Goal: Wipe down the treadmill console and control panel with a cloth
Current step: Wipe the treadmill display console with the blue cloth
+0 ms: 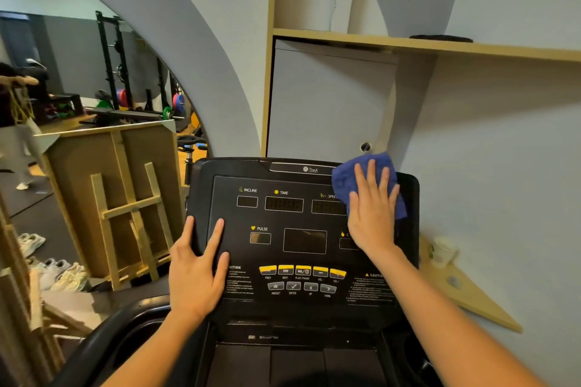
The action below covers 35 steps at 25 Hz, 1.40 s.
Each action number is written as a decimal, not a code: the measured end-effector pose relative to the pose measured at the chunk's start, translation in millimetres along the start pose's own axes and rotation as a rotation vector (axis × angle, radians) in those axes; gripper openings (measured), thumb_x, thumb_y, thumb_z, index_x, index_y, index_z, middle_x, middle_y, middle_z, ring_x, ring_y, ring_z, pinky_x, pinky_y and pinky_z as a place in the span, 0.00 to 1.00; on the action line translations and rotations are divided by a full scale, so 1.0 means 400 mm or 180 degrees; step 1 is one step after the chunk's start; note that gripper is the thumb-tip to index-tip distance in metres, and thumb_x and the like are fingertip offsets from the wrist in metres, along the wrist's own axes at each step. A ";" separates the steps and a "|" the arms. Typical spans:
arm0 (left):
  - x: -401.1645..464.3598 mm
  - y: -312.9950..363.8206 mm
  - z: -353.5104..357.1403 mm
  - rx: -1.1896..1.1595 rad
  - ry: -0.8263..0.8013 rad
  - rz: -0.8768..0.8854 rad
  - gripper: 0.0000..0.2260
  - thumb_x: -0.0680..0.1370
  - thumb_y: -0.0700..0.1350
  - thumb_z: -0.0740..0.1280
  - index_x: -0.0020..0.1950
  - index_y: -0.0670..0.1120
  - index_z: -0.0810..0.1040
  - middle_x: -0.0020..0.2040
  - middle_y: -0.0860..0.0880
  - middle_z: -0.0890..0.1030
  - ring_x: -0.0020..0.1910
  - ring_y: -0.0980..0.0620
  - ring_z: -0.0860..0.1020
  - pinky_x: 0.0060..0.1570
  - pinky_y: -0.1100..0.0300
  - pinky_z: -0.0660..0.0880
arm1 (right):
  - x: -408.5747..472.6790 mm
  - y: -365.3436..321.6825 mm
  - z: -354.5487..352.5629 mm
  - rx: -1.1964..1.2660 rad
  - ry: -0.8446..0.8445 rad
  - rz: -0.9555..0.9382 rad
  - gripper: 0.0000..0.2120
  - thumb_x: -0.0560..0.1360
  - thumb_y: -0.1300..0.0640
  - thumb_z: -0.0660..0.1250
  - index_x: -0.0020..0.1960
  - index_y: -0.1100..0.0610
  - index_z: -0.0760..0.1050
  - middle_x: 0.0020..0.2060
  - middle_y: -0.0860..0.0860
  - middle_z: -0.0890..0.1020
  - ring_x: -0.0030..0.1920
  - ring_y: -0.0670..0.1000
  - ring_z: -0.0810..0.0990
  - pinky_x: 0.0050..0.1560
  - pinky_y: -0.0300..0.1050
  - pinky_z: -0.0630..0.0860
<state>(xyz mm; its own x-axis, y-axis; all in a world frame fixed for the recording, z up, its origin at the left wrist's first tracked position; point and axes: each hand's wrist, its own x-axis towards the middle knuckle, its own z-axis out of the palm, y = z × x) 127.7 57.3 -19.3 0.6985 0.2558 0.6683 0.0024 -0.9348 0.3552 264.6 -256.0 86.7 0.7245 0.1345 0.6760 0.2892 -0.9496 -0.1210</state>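
The black treadmill console (283,220) fills the middle of the head view, with dark displays labelled INCLINE, TIME, SPEED and PULSE and a row of yellow buttons (302,270) lower down. A blue cloth (352,176) lies on the console's upper right corner. My right hand (372,210) presses flat on the cloth with straight fingers, covering part of the right-hand displays. My left hand (196,267) rests on the console's left edge, fingers straight on the panel face and the thumb side at the rim.
A wooden shelf unit (345,34) and pale wall stand right behind the console. A paper cup (441,250) sits on a wooden triangular ledge (471,295) to the right. A large arched mirror (94,104) on the left reflects gym equipment; wooden frames and shoes (63,273) lie lower left.
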 end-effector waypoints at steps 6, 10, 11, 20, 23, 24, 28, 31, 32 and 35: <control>0.001 -0.001 0.000 -0.0008 0.0028 0.0001 0.27 0.78 0.59 0.57 0.78 0.56 0.63 0.79 0.40 0.54 0.70 0.38 0.64 0.64 0.43 0.70 | -0.005 -0.210 0.040 0.0143 -0.0018 -0.0601 0.28 0.83 0.44 0.45 0.81 0.52 0.47 0.80 0.54 0.48 0.79 0.59 0.42 0.77 0.63 0.45; -0.001 -0.003 0.003 -0.0011 0.0021 -0.0029 0.27 0.78 0.59 0.57 0.78 0.56 0.62 0.79 0.40 0.54 0.71 0.39 0.64 0.64 0.43 0.71 | -0.028 -0.281 0.059 0.0079 -0.0018 -0.0833 0.29 0.83 0.45 0.50 0.81 0.52 0.47 0.80 0.53 0.47 0.79 0.58 0.41 0.77 0.63 0.44; -0.001 -0.003 0.004 -0.0005 0.0020 -0.0037 0.27 0.78 0.59 0.57 0.78 0.56 0.62 0.79 0.40 0.54 0.71 0.39 0.64 0.64 0.43 0.71 | -0.029 -0.293 0.061 0.0075 -0.0033 -0.0860 0.29 0.83 0.45 0.49 0.81 0.52 0.47 0.80 0.53 0.47 0.79 0.59 0.42 0.77 0.63 0.44; 0.000 -0.003 -0.017 -0.0627 -0.0132 -0.0254 0.28 0.80 0.59 0.53 0.80 0.55 0.55 0.80 0.47 0.49 0.77 0.44 0.55 0.72 0.45 0.59 | -0.043 -0.405 0.084 0.0167 -0.0214 -0.1226 0.29 0.83 0.46 0.50 0.81 0.52 0.48 0.80 0.54 0.47 0.79 0.60 0.42 0.76 0.64 0.45; 0.003 -0.009 -0.029 -0.1048 -0.0078 -0.0345 0.29 0.80 0.58 0.53 0.80 0.54 0.52 0.79 0.51 0.50 0.78 0.48 0.55 0.74 0.46 0.58 | -0.078 -0.440 0.094 0.0193 -0.0325 -0.1453 0.29 0.83 0.46 0.51 0.81 0.52 0.47 0.80 0.54 0.47 0.79 0.60 0.41 0.76 0.64 0.46; 0.006 -0.010 -0.034 -0.1158 -0.0051 -0.0353 0.29 0.80 0.57 0.53 0.80 0.55 0.51 0.79 0.52 0.51 0.77 0.49 0.56 0.74 0.46 0.58 | -0.090 -0.448 0.096 0.0206 -0.0368 -0.1512 0.30 0.83 0.46 0.52 0.81 0.52 0.47 0.80 0.54 0.47 0.79 0.59 0.41 0.76 0.64 0.46; 0.010 -0.017 -0.041 -0.1469 0.0037 -0.0302 0.29 0.80 0.57 0.54 0.80 0.54 0.52 0.78 0.54 0.53 0.76 0.52 0.60 0.73 0.47 0.62 | -0.140 -0.457 0.096 0.0284 -0.0559 -0.1755 0.29 0.83 0.45 0.52 0.81 0.51 0.47 0.80 0.52 0.46 0.79 0.57 0.40 0.76 0.63 0.48; 0.010 -0.021 -0.036 -0.1535 0.0058 -0.0298 0.30 0.80 0.61 0.52 0.80 0.54 0.52 0.77 0.58 0.53 0.75 0.52 0.61 0.71 0.46 0.64 | -0.189 -0.445 0.094 0.0344 -0.0717 -0.1968 0.29 0.83 0.47 0.53 0.81 0.50 0.48 0.81 0.50 0.46 0.79 0.54 0.39 0.76 0.61 0.46; 0.011 -0.020 -0.037 -0.1497 0.0067 -0.0280 0.30 0.80 0.63 0.51 0.80 0.55 0.52 0.76 0.60 0.52 0.75 0.52 0.61 0.71 0.47 0.63 | -0.205 -0.438 0.096 0.0359 -0.0770 -0.2035 0.29 0.83 0.47 0.54 0.81 0.50 0.48 0.81 0.49 0.46 0.79 0.53 0.39 0.76 0.60 0.45; 0.013 -0.015 -0.040 -0.1386 0.0082 -0.0236 0.30 0.79 0.63 0.50 0.80 0.55 0.52 0.75 0.63 0.50 0.73 0.53 0.62 0.70 0.51 0.62 | -0.250 -0.409 0.102 0.0277 -0.0945 -0.2250 0.29 0.83 0.47 0.53 0.81 0.48 0.47 0.80 0.48 0.45 0.79 0.52 0.36 0.76 0.61 0.42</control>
<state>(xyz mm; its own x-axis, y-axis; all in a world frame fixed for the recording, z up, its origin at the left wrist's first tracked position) 119.7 68.3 -7.4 0.6897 0.3295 0.6448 -0.2538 -0.7240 0.6414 170.4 -102.8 9.1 0.4833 0.7827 0.3922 0.7849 -0.5858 0.2020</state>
